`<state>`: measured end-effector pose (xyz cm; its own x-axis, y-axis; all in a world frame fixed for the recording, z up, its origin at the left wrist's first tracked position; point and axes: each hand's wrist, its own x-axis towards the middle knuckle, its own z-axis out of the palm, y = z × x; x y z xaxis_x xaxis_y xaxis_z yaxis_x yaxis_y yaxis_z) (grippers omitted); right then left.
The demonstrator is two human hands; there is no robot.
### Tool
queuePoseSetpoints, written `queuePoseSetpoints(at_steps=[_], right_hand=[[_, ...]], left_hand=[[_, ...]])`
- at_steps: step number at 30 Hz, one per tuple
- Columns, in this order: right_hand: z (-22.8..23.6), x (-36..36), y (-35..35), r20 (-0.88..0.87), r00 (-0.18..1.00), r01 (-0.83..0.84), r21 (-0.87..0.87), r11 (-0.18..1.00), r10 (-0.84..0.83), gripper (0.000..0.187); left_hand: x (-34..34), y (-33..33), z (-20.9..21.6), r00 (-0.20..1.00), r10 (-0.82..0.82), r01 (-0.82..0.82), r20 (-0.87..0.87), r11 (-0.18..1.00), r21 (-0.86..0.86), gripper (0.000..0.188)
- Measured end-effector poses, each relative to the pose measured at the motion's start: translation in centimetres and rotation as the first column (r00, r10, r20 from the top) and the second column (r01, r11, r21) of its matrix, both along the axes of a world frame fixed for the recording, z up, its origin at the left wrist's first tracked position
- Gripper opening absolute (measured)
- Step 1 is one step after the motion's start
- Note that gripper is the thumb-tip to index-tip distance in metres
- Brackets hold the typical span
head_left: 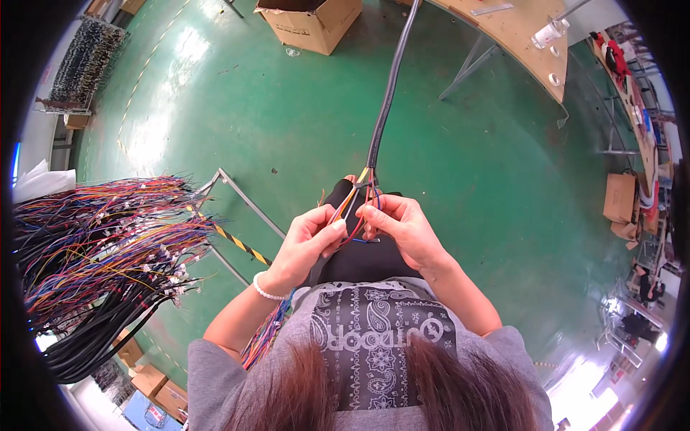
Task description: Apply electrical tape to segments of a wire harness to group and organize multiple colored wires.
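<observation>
A thick black cable (389,97) runs down from the far edge toward my lap and splits into several thin coloured wires (357,192). My left hand (313,237) pinches a few of these wires, among them orange and white ones, between thumb and fingers. On the other side, my right hand (400,228) is closed on more of them, with red and blue showing near the fingertips. Both hands are close together over my black-clothed lap (359,262). A bit of black tape or tie appears to sit where the wires spread. The wire ends are partly hidden by my fingers.
At the left, large bundles of coloured wires and black cables (86,316) hang beside a metal frame (248,205) with a yellow-black striped bar (244,246). A cardboard box (316,29) stands ahead on the green floor. A wooden table (507,29) holds a bottle (550,34) and tape rolls.
</observation>
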<state>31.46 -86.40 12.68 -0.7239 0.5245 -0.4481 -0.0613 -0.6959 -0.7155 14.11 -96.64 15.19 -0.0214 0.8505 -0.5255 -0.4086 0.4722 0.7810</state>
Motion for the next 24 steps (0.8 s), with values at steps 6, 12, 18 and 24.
queuePoseSetpoints(at_steps=[6, 12, 18, 24], right_hand=[[0.3, -0.1, 0.1, 0.039, 0.999, 0.007, 0.016, 1.000, -0.007, 0.024], [-0.2, -1.3, 2.0, 0.096, 0.991, 0.078, 0.138, 0.987, -0.092, 0.030], [-0.8, -2.0, 4.9, 0.029, 0.991, -0.134, 0.061, 0.989, 0.133, 0.028], [-0.6, -2.1, 5.0, 0.132, 0.985, -0.142, 0.295, 0.945, 0.107, 0.020]], left_hand=[[0.5, -0.3, 0.5, 0.995, 0.097, -0.096, 0.005, 0.991, -0.097, 0.022], [0.4, -0.7, 0.1, 0.989, 0.019, -0.013, -0.150, 0.999, 0.041, 0.025], [0.0, -0.3, 0.1, 0.924, -0.118, 0.151, -0.363, 0.987, 0.062, 0.024], [-1.3, -0.3, 0.3, 0.970, -0.110, 0.120, -0.216, 0.992, 0.032, 0.025]])
